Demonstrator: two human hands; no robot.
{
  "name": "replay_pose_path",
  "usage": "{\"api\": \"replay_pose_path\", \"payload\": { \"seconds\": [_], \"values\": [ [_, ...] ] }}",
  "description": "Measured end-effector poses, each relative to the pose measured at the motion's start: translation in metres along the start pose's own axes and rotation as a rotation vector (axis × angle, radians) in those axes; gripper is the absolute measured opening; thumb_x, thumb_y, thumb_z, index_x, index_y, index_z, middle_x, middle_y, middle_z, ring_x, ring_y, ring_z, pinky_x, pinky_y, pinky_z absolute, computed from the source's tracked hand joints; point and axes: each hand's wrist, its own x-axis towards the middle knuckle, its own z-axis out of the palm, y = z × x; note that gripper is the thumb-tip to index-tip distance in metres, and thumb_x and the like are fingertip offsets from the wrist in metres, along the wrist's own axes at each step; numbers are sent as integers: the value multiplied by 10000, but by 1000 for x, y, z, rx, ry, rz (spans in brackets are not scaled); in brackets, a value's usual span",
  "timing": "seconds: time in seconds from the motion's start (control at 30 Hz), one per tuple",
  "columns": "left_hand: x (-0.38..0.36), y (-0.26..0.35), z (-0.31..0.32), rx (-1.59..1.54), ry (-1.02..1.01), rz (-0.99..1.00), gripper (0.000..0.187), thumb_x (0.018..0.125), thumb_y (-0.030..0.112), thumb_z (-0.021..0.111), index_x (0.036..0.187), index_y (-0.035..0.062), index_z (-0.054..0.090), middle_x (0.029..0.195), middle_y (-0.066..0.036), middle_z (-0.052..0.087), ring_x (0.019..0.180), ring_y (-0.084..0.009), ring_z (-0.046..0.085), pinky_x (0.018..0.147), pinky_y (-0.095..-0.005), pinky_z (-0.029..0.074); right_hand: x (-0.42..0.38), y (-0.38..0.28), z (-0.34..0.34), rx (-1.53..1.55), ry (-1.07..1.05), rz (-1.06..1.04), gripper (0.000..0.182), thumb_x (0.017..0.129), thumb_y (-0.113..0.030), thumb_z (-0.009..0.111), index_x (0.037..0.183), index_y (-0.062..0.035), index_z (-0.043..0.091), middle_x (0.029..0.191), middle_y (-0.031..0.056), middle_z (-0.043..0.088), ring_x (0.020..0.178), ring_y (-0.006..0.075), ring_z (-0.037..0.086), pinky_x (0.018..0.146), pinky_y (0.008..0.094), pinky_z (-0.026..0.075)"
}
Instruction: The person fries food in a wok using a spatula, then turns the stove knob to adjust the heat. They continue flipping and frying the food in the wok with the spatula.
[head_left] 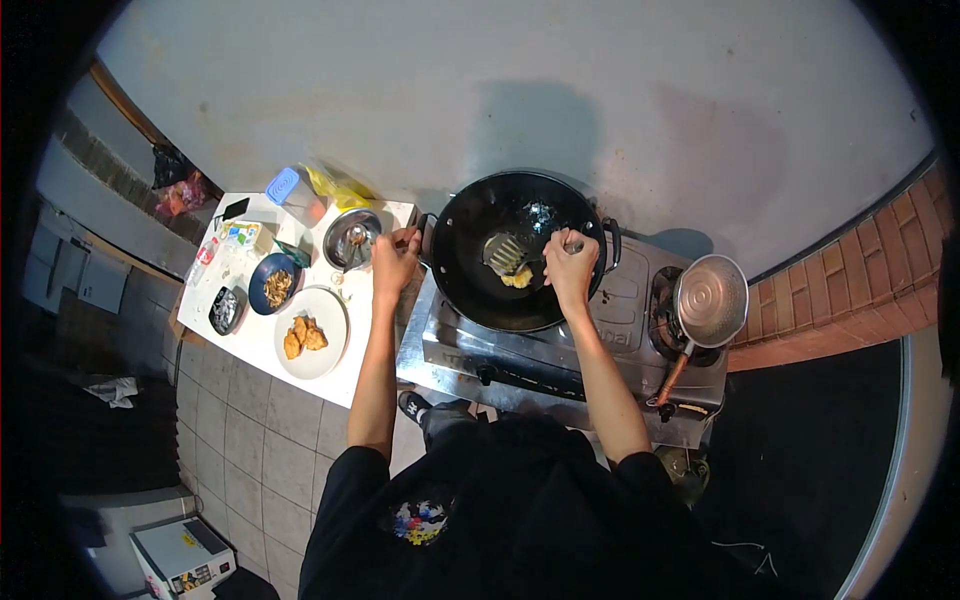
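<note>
A black wok [470,290] sits on the stove's left burner. My right hand [570,265] is closed around the handle of a slotted spatula [507,255], whose blade lies low inside the wok. Touching the blade's lower edge is a yellowish piece of food [517,278]. My left hand [396,262] has its fingers curled at the wok's left side handle [428,232] and appears to grip it. Just left of that hand stands a metal bowl [352,232] with a utensil in it.
On the white table [255,345] are a plate [337,345] of fried pieces, a dark bowl [262,297] of food, a black container [226,312] and a blue-lidded plastic jug [287,190]. A saucepan [712,295] rests on the right burner of the gas stove [520,352].
</note>
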Motion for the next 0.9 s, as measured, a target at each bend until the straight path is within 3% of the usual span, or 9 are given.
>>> {"api": "replay_pose_path", "payload": {
  "seconds": [0.33,0.43,0.5,0.73,0.8,0.9],
  "values": [
    [2,-8,2,-39,-5,1,247,831,138,681,973,-64,683,844,-210,695,781,-234,702,724,-305,524,0,5,1,-11,33,39,331,857,-96,565,560,22,480,474,61,494,365,141,494,307,285,407],
    [4,-6,3,-9,3,11,249,832,142,681,967,-67,683,845,-212,694,788,-240,703,729,-309,524,4,16,3,-63,50,-88,332,860,-97,567,562,22,482,468,59,486,365,131,488,325,296,401],
    [4,-3,2,9,8,-23,243,833,141,678,958,-68,685,844,-214,694,795,-246,703,734,-312,524,1,11,0,-25,5,-17,330,867,-98,565,568,17,487,465,63,490,362,131,490,346,311,395],
    [8,-9,1,-9,-23,17,235,821,136,680,950,-60,689,847,-213,694,798,-261,704,731,-326,529,-1,4,-10,26,-118,-121,336,894,-106,544,588,28,515,488,78,527,371,143,527,330,284,404],
    [8,-10,1,31,-19,20,235,817,140,682,948,-55,692,839,-214,692,792,-272,703,726,-335,531,-5,-6,-16,224,-99,0,316,902,-107,535,626,46,537,537,88,562,390,142,549,319,263,423],
    [8,-10,1,46,-20,24,239,811,150,687,946,-47,696,833,-218,689,775,-279,701,725,-341,532,-7,-13,-23,158,-89,28,305,912,-108,484,670,58,567,598,107,597,398,154,562,325,265,451]
  ]
}}
